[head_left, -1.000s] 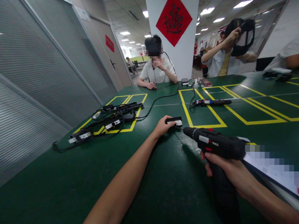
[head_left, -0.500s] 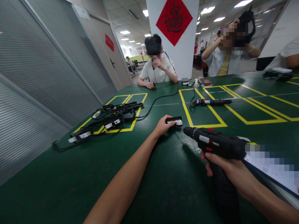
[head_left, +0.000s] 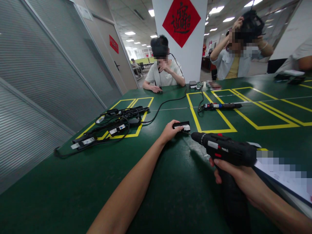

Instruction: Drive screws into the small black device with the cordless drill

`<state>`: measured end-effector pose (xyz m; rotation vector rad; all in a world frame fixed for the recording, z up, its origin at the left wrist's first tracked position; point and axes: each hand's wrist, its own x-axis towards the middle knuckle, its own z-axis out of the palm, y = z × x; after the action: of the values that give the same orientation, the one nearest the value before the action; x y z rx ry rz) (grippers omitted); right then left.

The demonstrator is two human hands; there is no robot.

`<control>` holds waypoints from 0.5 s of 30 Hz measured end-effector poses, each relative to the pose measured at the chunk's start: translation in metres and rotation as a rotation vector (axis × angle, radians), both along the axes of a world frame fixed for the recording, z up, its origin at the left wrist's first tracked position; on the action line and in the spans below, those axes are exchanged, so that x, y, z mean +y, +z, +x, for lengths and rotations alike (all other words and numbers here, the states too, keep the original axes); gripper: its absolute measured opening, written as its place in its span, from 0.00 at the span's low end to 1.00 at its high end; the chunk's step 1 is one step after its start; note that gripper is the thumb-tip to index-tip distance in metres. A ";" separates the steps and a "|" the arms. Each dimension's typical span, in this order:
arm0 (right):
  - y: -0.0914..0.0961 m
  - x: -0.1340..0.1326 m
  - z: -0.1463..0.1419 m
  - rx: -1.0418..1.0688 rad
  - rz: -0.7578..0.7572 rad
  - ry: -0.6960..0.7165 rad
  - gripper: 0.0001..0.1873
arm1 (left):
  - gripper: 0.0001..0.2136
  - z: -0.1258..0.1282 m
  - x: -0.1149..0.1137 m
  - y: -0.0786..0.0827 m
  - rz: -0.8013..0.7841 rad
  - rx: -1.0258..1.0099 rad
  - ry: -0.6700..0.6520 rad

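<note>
The work looks under way: a small black rectangular block (head_left: pixel 186 126) is steadied, and the thin dark bit (head_left: pixel 187 133) of a black cordless drill with red accents (head_left: pixel 227 149) is lined up at its near side. Whether the bit touches it, or any fastener is in, is too small to tell, so what is left stays unclear. The block sits at the dark green bench (head_left: pixel 190 201), long side across, with a whitish patch facing the camera. The grip of the left hand (head_left: pixel 170 131) pinches its left end; that of the right hand (head_left: pixel 235 174) wraps the drill's handle.
</note>
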<state>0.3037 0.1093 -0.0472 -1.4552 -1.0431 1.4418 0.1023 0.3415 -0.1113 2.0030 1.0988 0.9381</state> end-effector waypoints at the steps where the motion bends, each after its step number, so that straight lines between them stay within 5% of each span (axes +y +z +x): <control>1: 0.000 0.000 -0.001 -0.002 -0.003 -0.004 0.16 | 0.18 0.000 0.000 0.000 0.004 0.001 0.002; 15: 0.000 0.000 0.001 -0.020 0.037 0.011 0.16 | 0.18 0.000 0.001 -0.001 0.005 0.023 0.020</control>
<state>0.3042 0.1097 -0.0472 -1.4424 -1.0858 1.4111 0.1019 0.3422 -0.1118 2.0147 1.1323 0.9314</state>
